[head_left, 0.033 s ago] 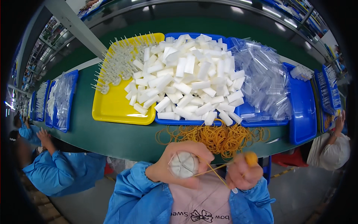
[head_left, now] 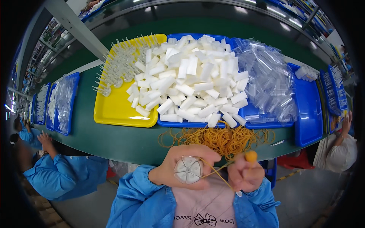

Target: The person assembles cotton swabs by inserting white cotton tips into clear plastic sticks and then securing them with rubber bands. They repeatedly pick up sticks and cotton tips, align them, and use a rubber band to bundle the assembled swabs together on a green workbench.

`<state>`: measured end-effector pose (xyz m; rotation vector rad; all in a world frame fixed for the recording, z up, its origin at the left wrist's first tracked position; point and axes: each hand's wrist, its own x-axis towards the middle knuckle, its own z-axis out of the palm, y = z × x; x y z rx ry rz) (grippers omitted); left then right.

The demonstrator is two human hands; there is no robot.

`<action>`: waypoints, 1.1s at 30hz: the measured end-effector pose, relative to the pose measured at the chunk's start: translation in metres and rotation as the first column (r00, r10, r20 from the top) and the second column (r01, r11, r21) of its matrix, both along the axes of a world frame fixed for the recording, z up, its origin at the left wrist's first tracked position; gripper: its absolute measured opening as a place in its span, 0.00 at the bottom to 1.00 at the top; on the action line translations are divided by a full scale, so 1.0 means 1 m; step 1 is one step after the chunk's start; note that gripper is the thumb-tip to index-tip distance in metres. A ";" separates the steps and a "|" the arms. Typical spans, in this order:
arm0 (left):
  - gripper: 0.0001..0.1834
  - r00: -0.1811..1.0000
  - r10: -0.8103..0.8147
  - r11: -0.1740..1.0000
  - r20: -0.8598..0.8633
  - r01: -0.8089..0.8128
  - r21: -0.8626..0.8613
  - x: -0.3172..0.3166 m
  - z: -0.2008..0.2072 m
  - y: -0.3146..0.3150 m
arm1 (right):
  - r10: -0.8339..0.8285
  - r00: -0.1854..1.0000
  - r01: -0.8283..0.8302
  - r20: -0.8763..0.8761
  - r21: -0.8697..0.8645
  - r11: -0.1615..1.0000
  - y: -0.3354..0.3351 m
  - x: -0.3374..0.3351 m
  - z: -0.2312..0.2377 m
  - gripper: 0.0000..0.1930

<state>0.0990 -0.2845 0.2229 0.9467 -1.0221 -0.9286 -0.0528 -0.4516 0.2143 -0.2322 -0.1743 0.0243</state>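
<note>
From the head camera, the left hand (head_left: 178, 167) grasps a round bundle of white wedge pieces (head_left: 188, 170), held end-on just in front of the chest, below the edge of the green surface (head_left: 125, 142). The right hand (head_left: 245, 174) is clenched around an orange-tipped tool (head_left: 251, 155) and pulls one yellow rubber band (head_left: 216, 173) that runs tight from the bundle to this hand.

I judge the step in hand is the binding of the bundle with the band. The next move seems to need the band stretched wide and brought over the bundle without letting the wedges slip apart.

Counting: one bundle, showing about six wedges on its end face; one stretched band; one loose pile of rubber bands (head_left: 220, 138) on the surface, too many to count. Behind it stand one yellow tray (head_left: 114, 114) with clear spiked parts (head_left: 121, 64), one blue tray (head_left: 182, 124) heaped with white foam blocks (head_left: 194, 79), far too many to count, and another blue tray (head_left: 308, 114) beside a heap of clear plastic bags (head_left: 266, 76). At the left, a person in a blue coat (head_left: 61, 174) works near further blue trays (head_left: 62, 102).
</note>
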 end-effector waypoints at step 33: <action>0.48 0.974 0.137 0.986 -0.182 -0.116 0.118 -0.007 0.002 -0.009 | -0.728 0.661 0.361 0.182 -0.928 0.097 -0.011 0.009 0.022 0.26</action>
